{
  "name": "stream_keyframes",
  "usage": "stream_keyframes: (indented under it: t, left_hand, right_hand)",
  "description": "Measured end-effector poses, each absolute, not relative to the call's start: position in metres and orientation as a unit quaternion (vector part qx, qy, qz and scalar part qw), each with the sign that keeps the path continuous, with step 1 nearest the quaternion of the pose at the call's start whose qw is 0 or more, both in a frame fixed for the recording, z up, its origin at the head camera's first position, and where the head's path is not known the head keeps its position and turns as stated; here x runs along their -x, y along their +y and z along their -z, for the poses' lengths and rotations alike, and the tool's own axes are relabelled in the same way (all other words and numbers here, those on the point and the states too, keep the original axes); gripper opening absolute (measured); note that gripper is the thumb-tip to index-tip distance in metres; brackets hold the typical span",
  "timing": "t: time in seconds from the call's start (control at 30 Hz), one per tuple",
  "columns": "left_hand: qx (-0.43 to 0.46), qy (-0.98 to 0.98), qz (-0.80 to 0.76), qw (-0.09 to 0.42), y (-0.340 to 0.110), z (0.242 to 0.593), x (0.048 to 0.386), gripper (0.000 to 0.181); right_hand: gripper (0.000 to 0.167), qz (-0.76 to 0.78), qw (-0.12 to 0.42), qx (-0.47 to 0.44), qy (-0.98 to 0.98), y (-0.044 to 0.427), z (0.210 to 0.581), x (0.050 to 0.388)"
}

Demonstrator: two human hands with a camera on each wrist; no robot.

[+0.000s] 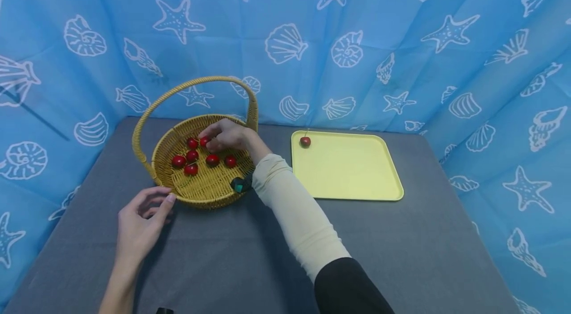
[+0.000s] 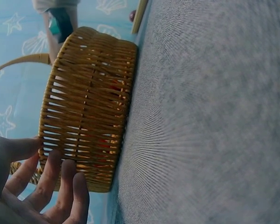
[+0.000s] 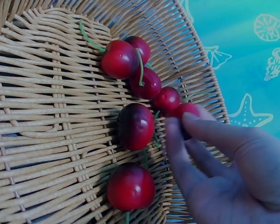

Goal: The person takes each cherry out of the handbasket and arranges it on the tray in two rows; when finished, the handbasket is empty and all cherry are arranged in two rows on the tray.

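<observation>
A round wicker basket (image 1: 207, 201) with a tall arched handle stands on the table's left side, several red cherries (image 1: 191, 169) on its woven bottom. My right hand (image 1: 227, 135) reaches over the rim and pinches a cherry (image 3: 188, 110) between thumb and fingers, close to the far inner wall. Other cherries (image 3: 131, 186) lie around it, some with green stems. At the basket's near-left rim, my left hand (image 1: 142, 220) holds the edge with thumb and fingertips. Its fingers (image 2: 47, 175) show against the outer wicker wall in the left wrist view.
Right of the basket lies a shallow yellow tray (image 1: 348, 168) with one cherry (image 1: 305, 141) in its far-left corner. The grey tablecloth (image 1: 379, 254) covers the table. A blue curtain (image 1: 312, 71) with shells and starfish hangs behind and at both sides.
</observation>
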State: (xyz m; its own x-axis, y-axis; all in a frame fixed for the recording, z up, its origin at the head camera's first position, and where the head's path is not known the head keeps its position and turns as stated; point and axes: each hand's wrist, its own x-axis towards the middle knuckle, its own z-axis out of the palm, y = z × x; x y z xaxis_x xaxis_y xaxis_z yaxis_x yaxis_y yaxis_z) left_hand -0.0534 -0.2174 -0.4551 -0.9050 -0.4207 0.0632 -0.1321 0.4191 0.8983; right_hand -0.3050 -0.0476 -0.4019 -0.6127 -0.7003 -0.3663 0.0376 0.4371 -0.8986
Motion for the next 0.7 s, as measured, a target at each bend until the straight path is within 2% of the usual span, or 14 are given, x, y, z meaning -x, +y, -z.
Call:
stream_keyframes:
  t: [0.37,0.7]
  left_hand:
    - [-0.164,-0.829,0.511,0.155,-0.217,0.454,0.053,0.027]
    - [-0.161,-0.829,0.512,0.158,-0.217,0.453,0.052,0.026]
  right_hand:
    - [0.034,0.577,0.42,0.203,0.671,-0.047,0.392,0.315]
    - [0.04,0.591,0.405,0.25,0.651,-0.037,0.374,0.312]
